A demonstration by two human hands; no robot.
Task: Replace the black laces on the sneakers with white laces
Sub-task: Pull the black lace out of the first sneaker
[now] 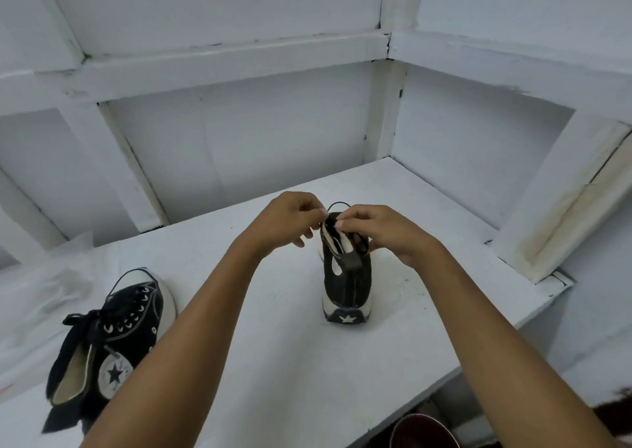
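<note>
— Walls first: white-painted wall [239, 147] on two sides, meeting in a corner right of centre. Crossed by thick white beams [205, 61], with paint cracked at the joints.

— And underneath?

— White tabletop [273, 362], broad, set into that corner, speckled with small dark marks toward the right. Crumpled white sheet [68, 276] over its left end.

— Anything off the table?

— Dark red round rim [424, 430] at the bottom edge of view, below the table's near side. Too cropped to name.

— Sneakers?

— Two, well apart. Second sneaker [126, 338] at left beside the sheet: black high-top, lying on its side, star patch facing up, white toe cap pointing away. Black laces threaded through its eyelets and tied in a bow.

— The other?

— Upright sneaker [345, 287] near the middle of the table, standing on its sole. Heel with a white star toward the camera, toe toward the far wall, pale lining visible at the opening.

— Hands?

— Both over that opening, bare forearms reaching in from below. Left hand [287, 218] with fingers curled, thumb and forefinger pinching the black lace [359, 242] near the top of the tongue. Right hand [386, 232] just beside it, fingertips nearly meeting the left's, curled and pinching the same lace above the eyelets.
</note>
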